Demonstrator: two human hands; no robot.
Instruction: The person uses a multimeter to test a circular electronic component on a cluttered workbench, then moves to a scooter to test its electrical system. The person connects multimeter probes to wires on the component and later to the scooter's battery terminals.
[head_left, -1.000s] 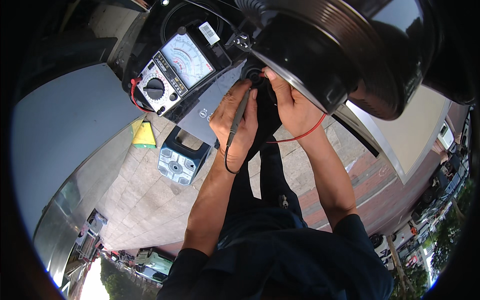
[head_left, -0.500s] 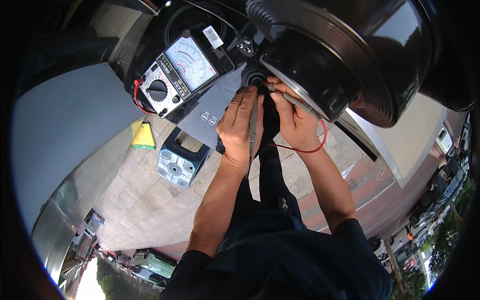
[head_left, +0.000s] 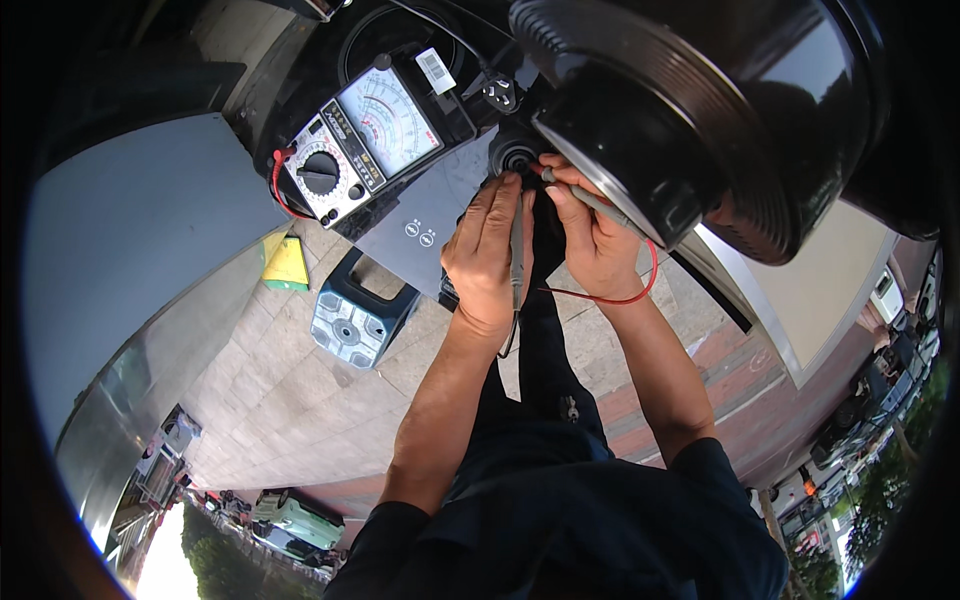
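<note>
My left hand [head_left: 485, 250] is closed on a grey test probe [head_left: 517, 250] with a black lead, its fingertips at a round black ringed socket [head_left: 516, 158]. A second grey test probe [head_left: 585, 195], with a red lead [head_left: 610, 301], is pinched in my right hand [head_left: 603, 245], its tip pointing at the same socket. My fingers partly hide both tips, so I cannot tell whether they touch metal inside. To the left lies an analog multimeter [head_left: 322, 172] with a dial, a needle scale and a red plug at its edge.
A large glossy black round appliance [head_left: 690, 110] looms over the upper right. A black mains plug [head_left: 499, 95] lies beyond the socket. Below the grey work surface [head_left: 400, 236] stand a blue-grey stool [head_left: 350, 330] and a yellow object [head_left: 287, 265] on the paving.
The whole view has shifted slightly, moving the bench things a little to the right. Both hands keep their hold on the probes at the socket.
</note>
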